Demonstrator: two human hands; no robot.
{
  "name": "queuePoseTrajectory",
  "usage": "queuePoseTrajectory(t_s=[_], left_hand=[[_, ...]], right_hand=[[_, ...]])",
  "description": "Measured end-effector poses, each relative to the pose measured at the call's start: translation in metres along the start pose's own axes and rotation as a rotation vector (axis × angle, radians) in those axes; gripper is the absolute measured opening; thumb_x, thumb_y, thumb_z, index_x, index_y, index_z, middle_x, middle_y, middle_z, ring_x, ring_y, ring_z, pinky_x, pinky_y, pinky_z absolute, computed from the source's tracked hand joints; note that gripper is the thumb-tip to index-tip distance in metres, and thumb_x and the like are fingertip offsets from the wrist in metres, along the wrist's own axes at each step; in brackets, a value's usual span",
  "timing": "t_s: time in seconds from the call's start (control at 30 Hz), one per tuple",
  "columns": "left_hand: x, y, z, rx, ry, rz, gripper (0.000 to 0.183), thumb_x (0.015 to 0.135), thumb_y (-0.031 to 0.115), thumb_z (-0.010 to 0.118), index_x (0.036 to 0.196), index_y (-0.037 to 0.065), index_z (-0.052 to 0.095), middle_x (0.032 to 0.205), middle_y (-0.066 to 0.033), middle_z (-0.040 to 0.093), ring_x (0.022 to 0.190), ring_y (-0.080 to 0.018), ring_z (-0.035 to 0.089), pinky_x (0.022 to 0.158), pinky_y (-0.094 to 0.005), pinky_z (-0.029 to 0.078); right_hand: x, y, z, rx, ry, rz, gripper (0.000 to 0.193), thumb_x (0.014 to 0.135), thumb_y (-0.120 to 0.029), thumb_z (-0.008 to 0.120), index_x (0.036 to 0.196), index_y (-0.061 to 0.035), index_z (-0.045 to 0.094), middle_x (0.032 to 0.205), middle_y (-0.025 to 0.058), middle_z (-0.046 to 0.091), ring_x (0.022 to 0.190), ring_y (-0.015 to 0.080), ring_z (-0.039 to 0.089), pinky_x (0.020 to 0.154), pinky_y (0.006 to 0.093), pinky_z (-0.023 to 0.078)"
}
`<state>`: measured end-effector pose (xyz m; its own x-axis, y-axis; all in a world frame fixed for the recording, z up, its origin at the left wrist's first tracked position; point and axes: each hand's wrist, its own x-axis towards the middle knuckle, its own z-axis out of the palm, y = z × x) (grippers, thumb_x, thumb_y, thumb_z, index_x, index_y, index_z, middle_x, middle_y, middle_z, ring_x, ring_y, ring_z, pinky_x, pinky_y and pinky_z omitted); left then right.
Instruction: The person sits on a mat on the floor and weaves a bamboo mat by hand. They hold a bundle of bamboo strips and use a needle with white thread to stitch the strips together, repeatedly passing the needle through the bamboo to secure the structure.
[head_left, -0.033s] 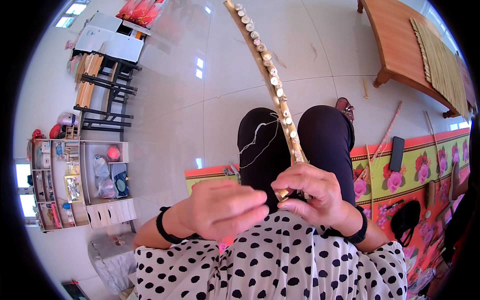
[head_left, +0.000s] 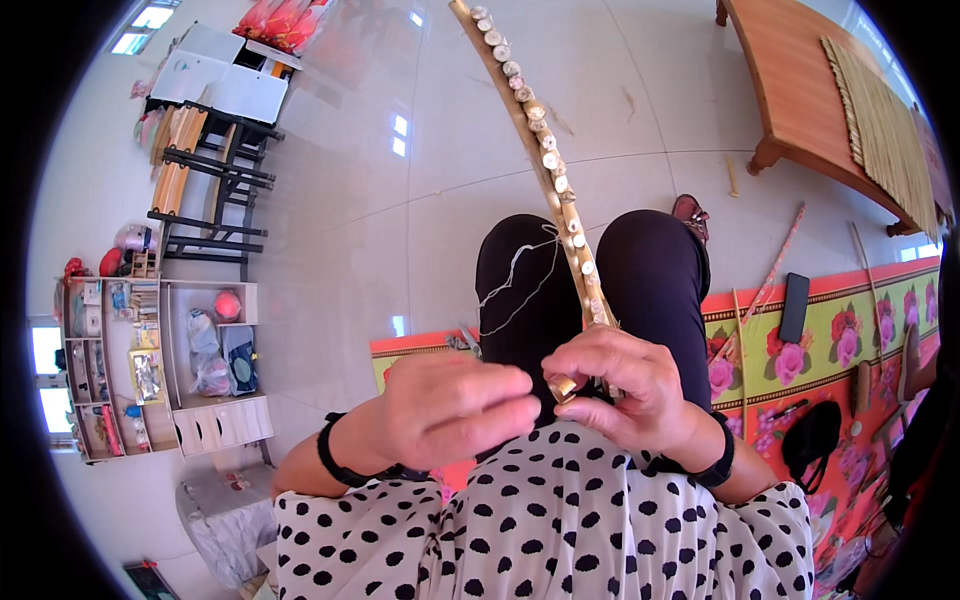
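A long, narrow row of tan reed stalks (head_left: 560,185) runs from between my knees away toward the top. Their pale round cut ends stand side by side along a thin pole. At its near end is my right hand (head_left: 630,385), thumb and fingers closed around a short cut reed piece (head_left: 564,387). My left hand (head_left: 445,410) hovers just left of it, fingers stretched toward the piece but apart from it. Nothing shows in the left hand, and its thumb is hidden underneath. White thread (head_left: 512,275) hangs in a loose loop over my left thigh.
At right, a floral mat (head_left: 785,355) carries a black phone (head_left: 794,308), thin sticks (head_left: 740,340) and a black cap (head_left: 810,440). A wooden table (head_left: 800,100) with a reed mat (head_left: 880,130) stands beyond. Scissors (head_left: 468,340) lie by my left knee; shelves (head_left: 215,410) stand far left.
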<state>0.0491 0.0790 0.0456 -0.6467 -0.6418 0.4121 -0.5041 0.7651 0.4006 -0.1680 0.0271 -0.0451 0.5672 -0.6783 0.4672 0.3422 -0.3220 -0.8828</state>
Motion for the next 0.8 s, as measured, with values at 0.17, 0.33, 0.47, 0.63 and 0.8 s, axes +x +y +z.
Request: queuePoseTrajectory(t_s=[0.17,0.33,0.47,0.63,0.8], left_hand=[[0.006,0.0,0.013,-0.146,0.034,-0.267,0.038,0.079,0.01,0.078,0.112,-0.002,0.064,0.093,-0.0102,0.064,0.068,-0.0195,0.063,0.054,-0.0282,0.049],[0.003,0.001,0.021,-0.143,0.023,-0.332,0.023,0.081,0.005,0.076,0.103,0.001,0.069,0.088,-0.0079,0.063,0.068,-0.0146,0.064,0.057,-0.0257,0.052],[0.002,0.005,0.029,-0.086,0.121,-0.41,0.02,0.083,-0.003,0.072,0.102,0.0,0.069,0.089,-0.0086,0.064,0.069,-0.0151,0.064,0.058,-0.0259,0.052],[-0.004,0.005,0.044,-0.03,0.279,-0.42,0.022,0.083,-0.005,0.07,0.104,-0.003,0.062,0.091,-0.0115,0.064,0.071,-0.021,0.066,0.059,-0.0291,0.053],[-0.006,0.006,0.046,-0.01,0.279,-0.381,0.019,0.088,-0.001,0.068,0.105,-0.004,0.062,0.091,-0.015,0.067,0.073,-0.0209,0.066,0.063,-0.0273,0.054]], right_hand=[[-0.005,0.002,0.007,0.063,0.021,0.03,0.061,0.078,-0.008,0.082,0.129,0.0018,0.05,0.092,0.0082,0.069,0.081,0.0165,0.07,0.071,0.0272,0.057],[-0.006,0.0,0.014,0.088,0.063,0.084,0.056,0.078,-0.006,0.08,0.128,-0.0022,0.055,0.094,0.008,0.067,0.072,0.0165,0.069,0.065,0.0276,0.058],[-0.002,-0.001,0.016,-0.127,0.077,0.119,0.043,0.079,-0.007,0.079,0.118,-0.002,0.062,0.088,0.008,0.068,0.07,0.0173,0.07,0.063,0.0275,0.056],[-0.004,-0.002,0.024,-0.274,0.196,0.12,0.028,0.079,-0.006,0.079,0.105,-0.002,0.068,0.086,0.0098,0.07,0.07,0.021,0.07,0.06,0.0291,0.055],[-0.005,-0.003,0.031,-0.312,0.248,0.053,0.022,0.079,-0.006,0.078,0.099,-0.0021,0.069,0.084,0.011,0.07,0.067,0.0249,0.068,0.059,0.0298,0.054]])
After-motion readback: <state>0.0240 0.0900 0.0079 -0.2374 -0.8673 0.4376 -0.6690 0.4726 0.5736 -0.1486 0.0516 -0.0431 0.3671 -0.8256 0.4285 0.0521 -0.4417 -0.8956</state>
